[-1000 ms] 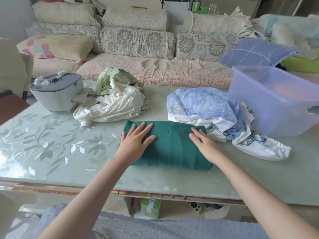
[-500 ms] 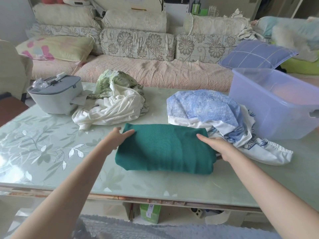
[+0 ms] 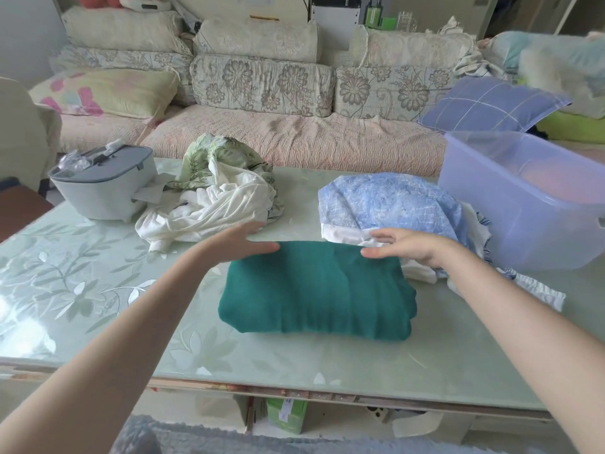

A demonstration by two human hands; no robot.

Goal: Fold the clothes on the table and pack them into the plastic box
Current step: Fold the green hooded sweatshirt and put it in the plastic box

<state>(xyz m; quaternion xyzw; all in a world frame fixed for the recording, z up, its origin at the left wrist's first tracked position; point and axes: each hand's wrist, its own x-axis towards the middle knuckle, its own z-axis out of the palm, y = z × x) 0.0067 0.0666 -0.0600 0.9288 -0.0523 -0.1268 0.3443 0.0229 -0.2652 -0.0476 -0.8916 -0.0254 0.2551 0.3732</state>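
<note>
Lowest in the frame, two bare forearms reach up from the bottom corners across the pale green, leaf-patterned table [image 3: 458, 362]. Just past them, at the centre of the frame, lies one folded green garment [image 3: 314, 290], a thick rectangle flat on the table top. The two hands meet it at its far edge: the left hand [image 3: 234, 244] at the far left corner, the right hand [image 3: 415, 249] at the far right corner. Both are released, with fingers straight and spread, and each thumb lies along the top of the far edge (whether the other fingers touch the back of the fold is blurred and cannot be told). Beyond the hands sit two unfolded heaps: one white and leaf-print heap [image 3: 216, 198] left of centre, and one blue-and-white heap [image 3: 386, 201] right of centre, whose white edge touches the green garment's right side; the number of pieces in each heap cannot be made out. One translucent plastic box [image 3: 523, 224] stands at the right of the frame, just beside the blue heap. One grey lidded container [image 3: 101, 188] sits at the left, touching the white heap. Across the upper frame runs a floral sofa [image 3: 294, 139] with one blue checked pillow [image 3: 491, 104] at upper right.
</note>
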